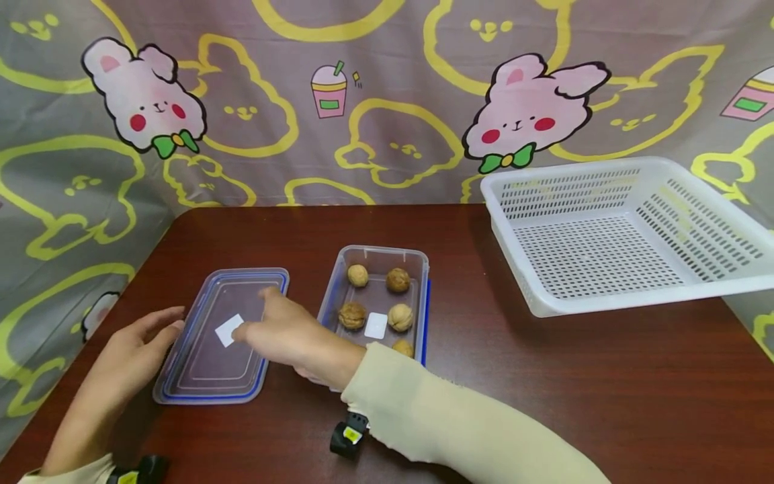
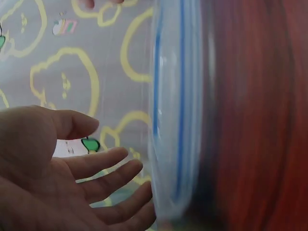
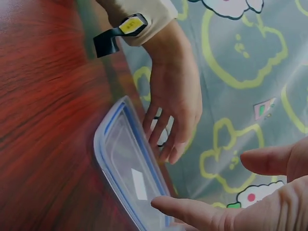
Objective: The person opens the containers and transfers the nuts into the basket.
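Note:
A clear lid (image 1: 205,373) with a blue seal and a white square sticker (image 1: 230,330) lies on the table at left. My left hand (image 1: 130,349) is beside its left edge, fingers loosely spread and grasping nothing. Over the lid's right part reaches my right hand (image 1: 284,329), thumb and forefinger apart, a fingertip overlapping the sticker. In the right wrist view its fingers (image 3: 192,209) look straight, with nothing between them. A clear container (image 1: 387,251) stands to the right, holding several walnuts (image 1: 353,315) and a white label (image 1: 376,325); my right forearm hides its near corner.
At the right stands a white perforated plastic basket (image 1: 510,252). A patterned cloth (image 1: 411,74) hangs behind the brown table (image 1: 459,417) and along its left side. A blue strip (image 1: 428,316) runs along the container's right side.

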Available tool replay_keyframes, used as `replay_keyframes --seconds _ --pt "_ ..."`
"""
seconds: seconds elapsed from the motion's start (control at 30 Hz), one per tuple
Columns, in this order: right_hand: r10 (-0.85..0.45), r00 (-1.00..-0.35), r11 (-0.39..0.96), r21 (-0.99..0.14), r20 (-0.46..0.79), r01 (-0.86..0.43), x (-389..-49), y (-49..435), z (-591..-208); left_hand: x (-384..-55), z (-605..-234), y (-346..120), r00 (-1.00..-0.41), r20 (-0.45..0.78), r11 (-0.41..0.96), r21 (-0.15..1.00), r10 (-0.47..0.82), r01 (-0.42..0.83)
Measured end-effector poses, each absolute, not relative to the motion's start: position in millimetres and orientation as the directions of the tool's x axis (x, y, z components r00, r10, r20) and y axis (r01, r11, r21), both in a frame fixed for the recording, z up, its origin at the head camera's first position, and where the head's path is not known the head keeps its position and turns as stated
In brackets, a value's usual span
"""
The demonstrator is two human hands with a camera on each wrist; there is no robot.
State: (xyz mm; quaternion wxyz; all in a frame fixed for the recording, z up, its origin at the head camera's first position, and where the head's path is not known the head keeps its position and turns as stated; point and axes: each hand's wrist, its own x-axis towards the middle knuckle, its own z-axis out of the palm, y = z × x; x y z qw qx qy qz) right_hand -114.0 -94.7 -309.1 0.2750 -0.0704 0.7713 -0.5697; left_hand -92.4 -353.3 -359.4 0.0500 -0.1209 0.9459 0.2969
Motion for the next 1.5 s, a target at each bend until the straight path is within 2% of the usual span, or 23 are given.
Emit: replay_keyframes --seconds 0.23,0.5,0.67,0.77,1.1,1.5 --pt "-0.426 -0.85 0.348 -0.923 -0.311 0.164 -116 -75 -300 -91 -345 -328 -0.986 -0.12 0.811 0.562 -0.115 -0.163" --pt "-0.482 -0.837 0.253 -0.956 -0.259 0.149 -123 -45 -298 -87 -335 -296 -0.997 -0.079 0.793 0.607 -0.003 -0.05" --pt "-0.507 -0.831 0.215 -0.967 -0.23 0.137 -125 -30 -301 -86 -336 -278 -0.992 -0.125 0.775 0.629 0.026 -0.058" --pt "-0.515 -0.837 0.221 -0.972 -0.187 0.082 -126 -22 -305 -87 -337 -270 -0.987 -0.148 0.772 0.634 0.055 -0.052" --pt "-0.541 -0.841 0.242 -0.961 -0.019 -0.134 -134 11 -312 -79 -343 -246 -0.967 -0.105 0.711 0.697 0.231 0.094" --pt "-0.537 -0.843 0.327 -0.911 0.041 -0.252 -141 30 -325 -71 -344 -203 -0.949 0.003 0.577 0.794 0.315 0.194"
